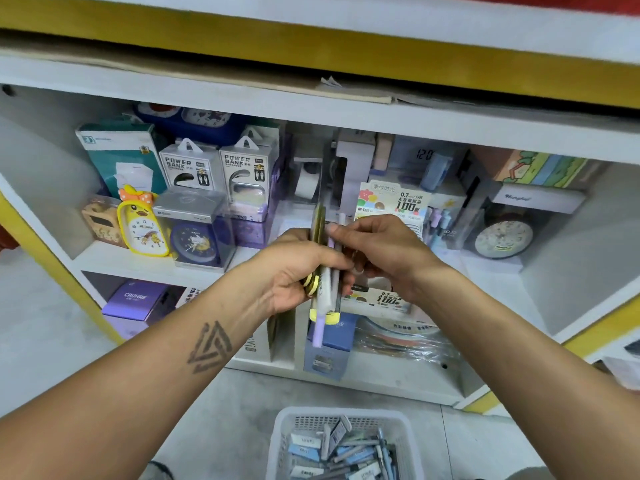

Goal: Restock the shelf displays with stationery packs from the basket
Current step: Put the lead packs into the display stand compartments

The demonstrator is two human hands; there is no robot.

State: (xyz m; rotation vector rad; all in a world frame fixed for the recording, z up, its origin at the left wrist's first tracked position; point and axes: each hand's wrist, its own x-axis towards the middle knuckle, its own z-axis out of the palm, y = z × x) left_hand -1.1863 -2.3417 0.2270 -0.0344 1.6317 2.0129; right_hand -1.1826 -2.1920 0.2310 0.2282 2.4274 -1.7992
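Note:
My left hand (298,271) grips a bundle of flat stationery packs (323,292) held on edge in front of the white shelf unit (311,109). The packs are yellow, white and lilac, and their lower ends hang below my fingers. My right hand (374,251) pinches the upper part of the rightmost pack in the bundle. A white mesh basket (287,427) stands on the floor below, holding several blue and grey stationery packs (343,452). A display box of 0.7 mm lead packs (394,202) sits on the shelf just behind my right hand.
The middle shelf holds two power bank boxes (218,168), a yellow duck clock (143,226), a blue clock in a clear case (194,237) and a boxed round clock (502,237). The lower shelf has a purple box (136,299) and a blue box (329,344).

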